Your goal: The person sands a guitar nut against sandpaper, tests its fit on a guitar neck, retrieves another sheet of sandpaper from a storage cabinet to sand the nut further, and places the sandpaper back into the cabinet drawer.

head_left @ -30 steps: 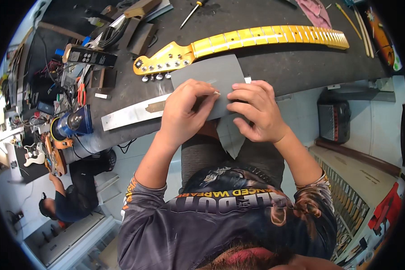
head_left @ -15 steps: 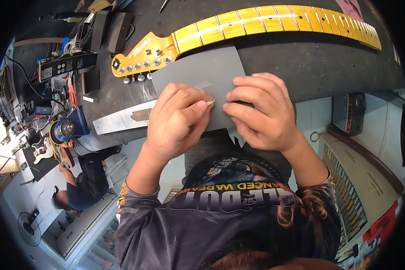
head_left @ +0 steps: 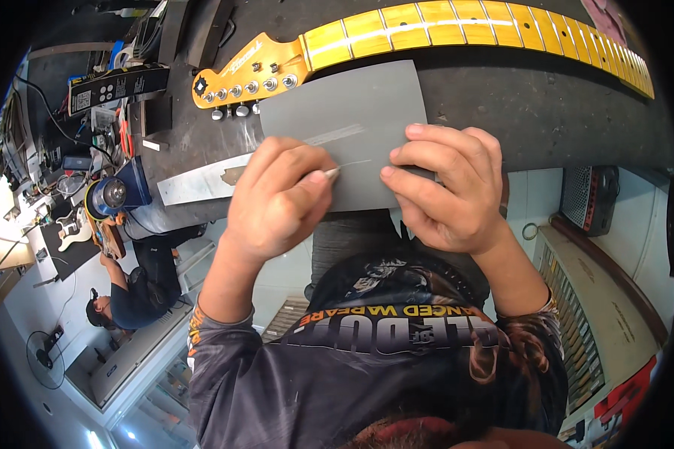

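Note:
A dark grey sheet of sandpaper [head_left: 386,93] lies at the bench's near edge, with whitish streaks on its surface. My left hand [head_left: 281,198] is closed, pinching a small off-white piece [head_left: 333,173] between thumb and fingers against the sandpaper. Only the tip of that piece shows; the rest is hidden in my grip. My right hand [head_left: 453,187] holds the sandpaper's right edge, fingertips on its top face and thumb mostly out of sight. Beyond the sheet rests a yellow guitar neck [head_left: 419,30] with its headstock and metal tuners [head_left: 251,88] at the left.
A flat silvery plate [head_left: 195,182] extends left from my left hand. Boxes [head_left: 116,90], cables and tools crowd the bench's left side, near a blue round-topped device [head_left: 108,194]. Another person [head_left: 131,299] works at lower left. A cabinet [head_left: 599,277] stands at right.
My left hand has slid left and a little nearer with the off-white piece, and more whitish streaks show on the sandpaper. My right hand still holds the sheet's edge. The view has shifted slightly.

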`<state>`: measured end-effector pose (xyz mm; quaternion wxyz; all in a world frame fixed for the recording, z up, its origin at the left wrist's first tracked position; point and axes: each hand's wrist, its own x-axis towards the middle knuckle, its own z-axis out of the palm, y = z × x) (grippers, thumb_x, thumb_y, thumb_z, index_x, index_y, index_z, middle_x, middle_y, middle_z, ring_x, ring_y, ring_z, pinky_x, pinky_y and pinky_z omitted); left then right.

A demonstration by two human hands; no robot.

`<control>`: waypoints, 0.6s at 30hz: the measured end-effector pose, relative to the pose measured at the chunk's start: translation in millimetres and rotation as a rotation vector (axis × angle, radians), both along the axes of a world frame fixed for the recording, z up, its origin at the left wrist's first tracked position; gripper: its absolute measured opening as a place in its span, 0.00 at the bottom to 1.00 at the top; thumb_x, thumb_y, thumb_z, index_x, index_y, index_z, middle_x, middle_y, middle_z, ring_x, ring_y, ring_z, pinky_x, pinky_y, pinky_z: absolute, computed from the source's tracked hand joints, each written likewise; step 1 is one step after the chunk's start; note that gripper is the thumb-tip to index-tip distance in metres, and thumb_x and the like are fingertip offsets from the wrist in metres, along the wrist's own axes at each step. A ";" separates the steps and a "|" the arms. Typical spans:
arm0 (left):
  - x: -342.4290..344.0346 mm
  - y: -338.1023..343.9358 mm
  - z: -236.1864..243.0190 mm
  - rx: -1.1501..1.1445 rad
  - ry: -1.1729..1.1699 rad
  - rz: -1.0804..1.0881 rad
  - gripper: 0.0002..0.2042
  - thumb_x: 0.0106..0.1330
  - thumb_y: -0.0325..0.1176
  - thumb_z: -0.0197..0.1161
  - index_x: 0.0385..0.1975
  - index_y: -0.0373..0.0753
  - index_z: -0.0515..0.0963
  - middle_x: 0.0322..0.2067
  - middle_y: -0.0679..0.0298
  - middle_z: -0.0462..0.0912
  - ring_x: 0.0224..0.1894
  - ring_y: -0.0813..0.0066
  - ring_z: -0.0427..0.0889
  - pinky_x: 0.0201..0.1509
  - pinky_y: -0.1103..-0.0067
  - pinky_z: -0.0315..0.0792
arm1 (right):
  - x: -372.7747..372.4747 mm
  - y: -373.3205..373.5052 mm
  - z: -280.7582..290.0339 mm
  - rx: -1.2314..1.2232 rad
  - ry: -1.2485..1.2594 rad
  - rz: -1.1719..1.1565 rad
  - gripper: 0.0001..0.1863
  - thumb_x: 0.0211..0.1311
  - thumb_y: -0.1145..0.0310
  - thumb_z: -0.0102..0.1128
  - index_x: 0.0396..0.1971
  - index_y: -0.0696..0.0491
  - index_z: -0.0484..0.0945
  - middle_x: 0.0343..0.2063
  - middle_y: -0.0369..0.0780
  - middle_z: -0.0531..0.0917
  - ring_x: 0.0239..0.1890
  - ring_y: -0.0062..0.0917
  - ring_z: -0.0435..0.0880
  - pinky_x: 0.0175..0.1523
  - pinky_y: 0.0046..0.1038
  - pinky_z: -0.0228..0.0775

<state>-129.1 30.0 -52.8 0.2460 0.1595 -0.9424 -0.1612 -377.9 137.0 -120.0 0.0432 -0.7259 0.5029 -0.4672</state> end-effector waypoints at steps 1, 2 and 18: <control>1.7 -0.7 0.0 -0.019 0.022 -0.019 0.33 0.55 0.12 0.80 0.58 0.40 0.69 0.43 0.53 0.89 0.38 0.51 0.87 0.40 0.63 0.82 | 0.8 0.6 -0.6 -0.002 -0.007 -0.006 0.17 0.51 0.67 0.75 0.44 0.43 0.91 0.50 0.28 0.90 0.62 0.29 0.87 0.63 0.39 0.70; 1.4 -1.0 -1.1 -0.015 0.003 -0.013 0.33 0.55 0.12 0.80 0.58 0.40 0.69 0.43 0.53 0.89 0.38 0.51 0.87 0.40 0.63 0.82 | 1.4 0.8 -1.5 -0.012 -0.017 -0.011 0.17 0.51 0.67 0.75 0.45 0.43 0.91 0.51 0.28 0.90 0.63 0.29 0.87 0.62 0.39 0.70; 8.2 2.8 1.6 -0.051 -0.036 0.066 0.33 0.57 0.13 0.80 0.58 0.42 0.69 0.45 0.53 0.90 0.40 0.50 0.88 0.42 0.63 0.83 | -0.2 0.5 -7.0 -0.053 -0.045 0.002 0.17 0.52 0.68 0.74 0.45 0.44 0.93 0.50 0.30 0.93 0.62 0.29 0.90 0.60 0.38 0.73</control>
